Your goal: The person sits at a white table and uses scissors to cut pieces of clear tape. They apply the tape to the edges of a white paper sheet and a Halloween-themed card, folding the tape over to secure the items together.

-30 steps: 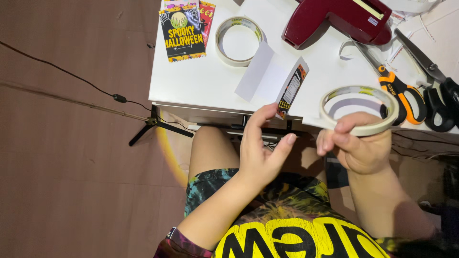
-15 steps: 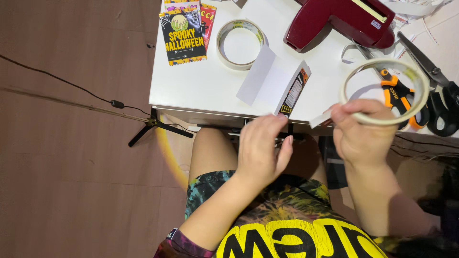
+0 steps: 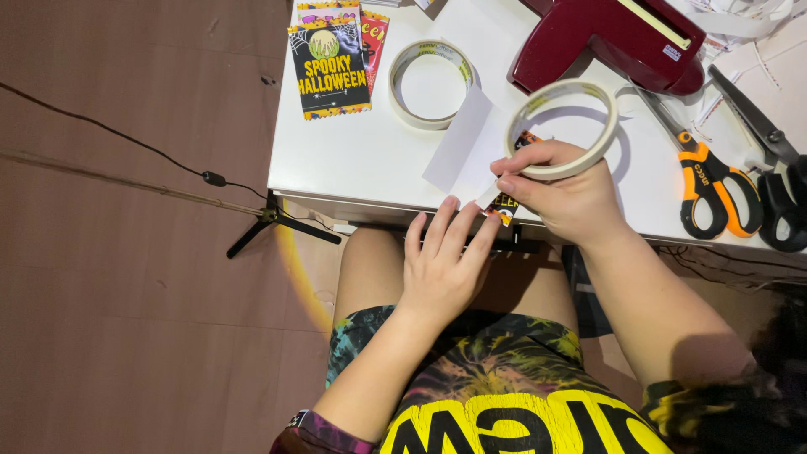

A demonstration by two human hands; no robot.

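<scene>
My right hand [image 3: 565,195] grips a cream roll of tape [image 3: 561,126] by its near rim, holding it tilted above the white table [image 3: 353,160]. Under that hand lie a small dark printed packet [image 3: 504,206], mostly hidden, and a white paper strip [image 3: 464,145]. My left hand [image 3: 444,267] hovers at the table's near edge with fingers stretched out and apart, fingertips close to the packet and holding nothing.
A second tape roll [image 3: 430,82] lies flat further back. Printed packets [image 3: 329,60] sit at the table's left end. A dark red desk tool [image 3: 618,38], orange-handled scissors [image 3: 702,168] and black-handled scissors [image 3: 772,185] lie to the right. A cable [image 3: 126,139] crosses the brown floor.
My right hand has carried the tape roll leftward, from near the scissors to over the packet. My left hand has opened flat and reached toward the table edge.
</scene>
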